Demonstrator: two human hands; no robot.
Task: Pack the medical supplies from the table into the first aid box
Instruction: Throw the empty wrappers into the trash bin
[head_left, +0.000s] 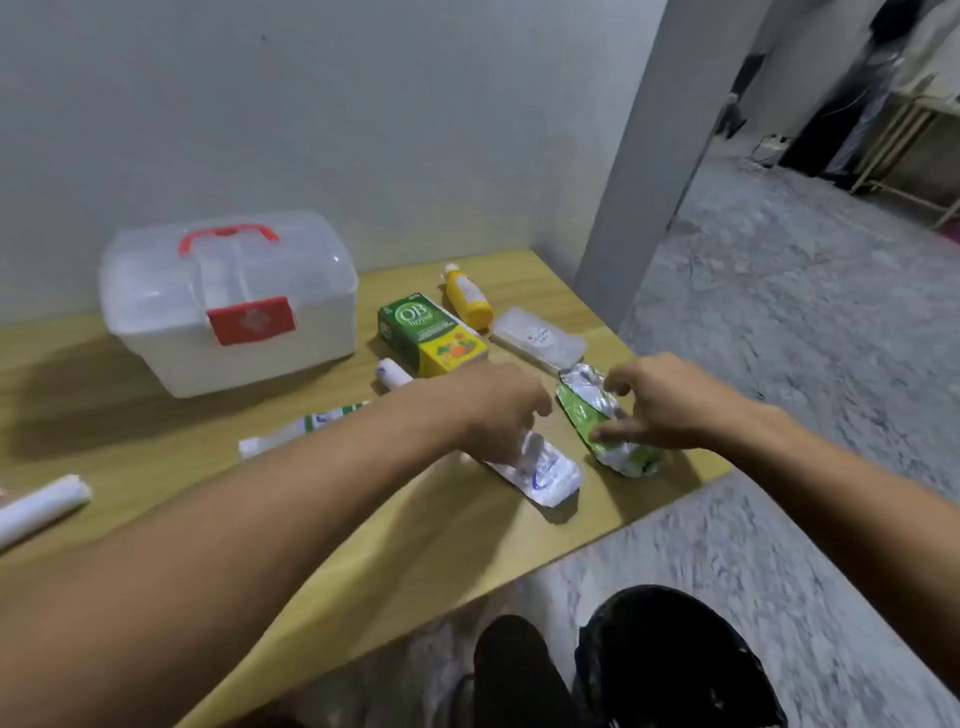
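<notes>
Far left of both hands, at the frame edge, a white paper-like roll (44, 506) lies with its long axis running from lower left to upper right. Beyond the left forearm stands the first aid box (228, 306), translucent plastic with rounded corners, a red handle and a red latch, lid closed, its long side running left to right on the pale wooden table (156, 431). Just left of the left hand, a white and green tube (296, 428) lies partly hidden under the forearm, pointing up and right. A small white bandage roll (393, 373) sits just beyond the left hand, beside a glossy green and yellow carton (431, 332) lying flat, with its long axis angled away to the left. Behind it, a yellow bottle (467, 296) lies with its cap pointing away.

The left hand (498, 410) presses its curled fingers onto the near-left end of a crinkled silver blister strip (545, 470), which points toward the lower right. A frosted clear case (537, 340) lies beyond the gap between the hands. The right hand (660, 402) is spread, its fingers resting on a crumpled green and silver foil strip (597, 421) that also slants down to the right.
</notes>
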